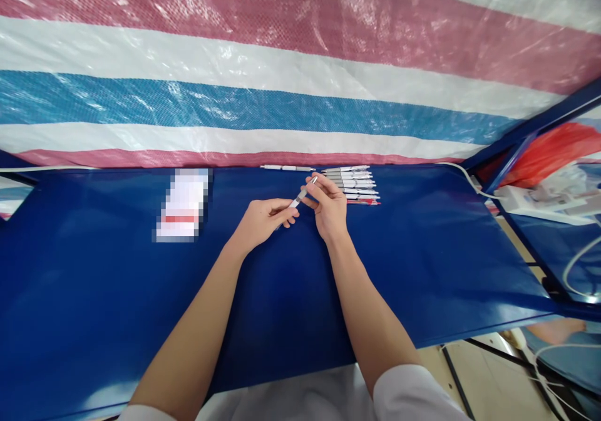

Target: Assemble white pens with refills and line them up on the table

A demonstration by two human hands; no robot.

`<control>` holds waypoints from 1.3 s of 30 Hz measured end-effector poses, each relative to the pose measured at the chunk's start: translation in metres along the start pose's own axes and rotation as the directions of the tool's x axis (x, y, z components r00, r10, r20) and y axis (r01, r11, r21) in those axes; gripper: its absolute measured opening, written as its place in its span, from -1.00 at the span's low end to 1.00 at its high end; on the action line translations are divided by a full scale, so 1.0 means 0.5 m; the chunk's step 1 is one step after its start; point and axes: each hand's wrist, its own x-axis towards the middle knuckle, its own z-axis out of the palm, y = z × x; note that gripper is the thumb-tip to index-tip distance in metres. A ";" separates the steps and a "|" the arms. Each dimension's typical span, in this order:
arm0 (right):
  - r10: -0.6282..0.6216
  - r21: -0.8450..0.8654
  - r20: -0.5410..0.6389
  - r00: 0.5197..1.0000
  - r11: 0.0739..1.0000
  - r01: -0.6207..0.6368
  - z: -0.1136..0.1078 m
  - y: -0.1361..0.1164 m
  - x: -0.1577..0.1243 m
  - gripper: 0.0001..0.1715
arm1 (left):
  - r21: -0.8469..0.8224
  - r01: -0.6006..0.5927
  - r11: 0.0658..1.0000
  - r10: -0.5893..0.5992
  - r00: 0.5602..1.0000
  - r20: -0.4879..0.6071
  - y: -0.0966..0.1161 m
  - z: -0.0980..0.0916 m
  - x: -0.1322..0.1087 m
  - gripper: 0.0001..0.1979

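A white pen with a grey grip and a silvery tip (301, 197) is held tilted above the table, its tip end pointing up and to the right. My left hand (263, 219) pinches its white barrel at the lower end. Around the grip and tip end, the fingers of my right hand (332, 209) are closed. Just beyond my right hand lies a row of several white pens (359, 183), partly hidden by that hand. A red pen (366, 202) is at the near side of this row. Another white pen (282, 168) lies along the table's back edge.
The blue table (282, 321) spans the view. A pixelated white item with a red band (182, 205) lies left of my hands. A striped plastic sheet (263, 70) hangs behind. At right are a blue metal frame (511, 158), a white cable (462, 171) and a red bag (554, 155).
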 end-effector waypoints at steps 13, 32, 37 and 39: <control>0.010 0.068 0.015 1.000 0.998 -0.011 -0.006 -0.006 0.002 -0.66 | -0.261 0.131 0.957 -0.072 0.972 0.224 0.011 -0.001 -0.004 -0.52; -0.095 0.160 -0.193 0.977 0.979 0.127 -0.025 -0.027 0.013 -0.60 | -0.344 0.180 0.922 -0.100 0.966 0.238 0.002 -0.014 -0.016 -0.57; -0.161 0.044 -0.150 0.975 0.985 0.170 -0.040 -0.072 0.006 -0.60 | -0.439 0.162 0.884 -0.082 0.977 0.196 -0.009 -0.020 -0.013 -0.56; -0.214 -0.094 -0.089 0.973 0.974 0.206 -0.055 -0.103 0.003 -0.62 | -0.456 0.149 0.878 -0.069 0.980 0.186 -0.011 -0.021 -0.013 -0.57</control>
